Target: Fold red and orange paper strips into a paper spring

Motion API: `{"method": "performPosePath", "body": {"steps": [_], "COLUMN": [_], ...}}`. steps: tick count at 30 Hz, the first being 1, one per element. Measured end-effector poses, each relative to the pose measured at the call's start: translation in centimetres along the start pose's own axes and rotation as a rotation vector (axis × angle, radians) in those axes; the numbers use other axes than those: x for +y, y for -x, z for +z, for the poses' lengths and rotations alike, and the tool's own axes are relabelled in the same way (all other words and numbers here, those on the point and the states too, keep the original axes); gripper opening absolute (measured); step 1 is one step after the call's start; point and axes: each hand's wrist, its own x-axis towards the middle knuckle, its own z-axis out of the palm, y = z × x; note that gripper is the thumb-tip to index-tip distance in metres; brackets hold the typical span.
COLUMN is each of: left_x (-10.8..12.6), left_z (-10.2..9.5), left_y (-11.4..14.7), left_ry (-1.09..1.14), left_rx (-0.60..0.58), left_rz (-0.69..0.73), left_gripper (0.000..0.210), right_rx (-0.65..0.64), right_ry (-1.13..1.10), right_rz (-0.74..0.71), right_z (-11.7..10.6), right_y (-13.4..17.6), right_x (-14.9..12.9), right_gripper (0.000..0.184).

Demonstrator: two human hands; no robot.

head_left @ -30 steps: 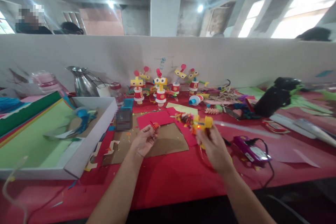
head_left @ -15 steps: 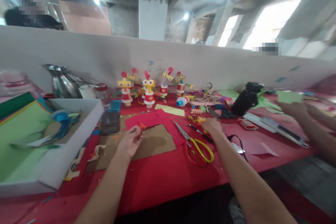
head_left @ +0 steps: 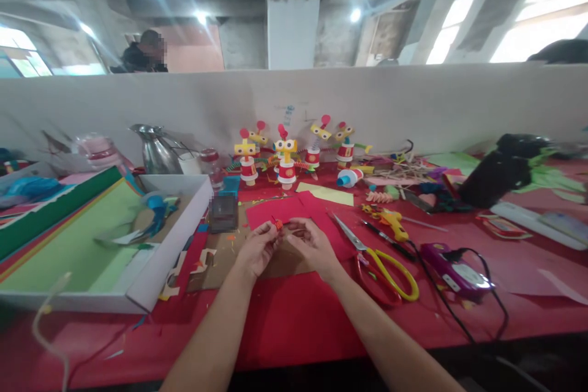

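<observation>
A small orange-red piece (head_left: pixel 278 225), apparently folded paper, is pinched between the thumb and fingers of my left hand (head_left: pixel 260 246). Close beside it is my right hand (head_left: pixel 316 246), its fingers bent toward the piece with a gap between them and the thumb; I see nothing held there. Both hands are above a brown cardboard sheet (head_left: pixel 287 264) and red paper (head_left: pixel 271 208). To the right lie large scissors (head_left: pixel 374 257) with red and yellow handles, a black pen-like tool (head_left: pixel 390 240) and a yellow glue gun (head_left: pixel 394 225).
Several cup figures (head_left: pixel 286 168) stand along the white partition (head_left: pixel 193 95); another cup (head_left: pixel 350 177) lies on its side. A white box (head_left: pixel 184 220) of coloured paper is at left, near a metal jug (head_left: pixel 156 150). A purple power strip (head_left: pixel 454 269) with cords sits at right.
My right hand has left the glue gun area and come left beside my left hand. The left hand keeps the orange-red piece. The view has turned left; the neighbour's arms are out of sight.
</observation>
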Motion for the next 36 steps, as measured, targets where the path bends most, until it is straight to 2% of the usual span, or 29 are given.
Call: {"method": "performPosePath", "body": {"steps": [5,18,28,32,36], "left_x": [-0.3,-1.0,-0.7,-0.7,-0.9], "left_z": [0.2,0.7,0.9,0.8,0.9], "left_y": [0.3,0.7,0.8,0.7,0.6], "left_ry": [-0.145,-0.248,-0.245,-0.204,-0.217], "left_rx": [-0.036,-0.004,-0.055,-0.024,0.027], "left_rz": [0.06,0.064,0.0,-0.039,-0.015], "left_gripper": [0.025,0.029,0.028,0.034,0.031], "right_rx": [-0.06,0.108,0.157,0.169,0.167], "right_ry": [-0.156,-0.232,-0.298,-0.334,-0.331], "right_rz": [0.034,0.143,0.22,0.232,0.238], "right_z": [-0.1,0.4,0.4,0.4,0.5], "right_y": [1.0,0.7,0.5,0.4,0.4], "right_x": [0.3,1.0,1.2,1.1,1.2], "right_gripper": [0.034,0.026,0.023,0.021,0.018]}}
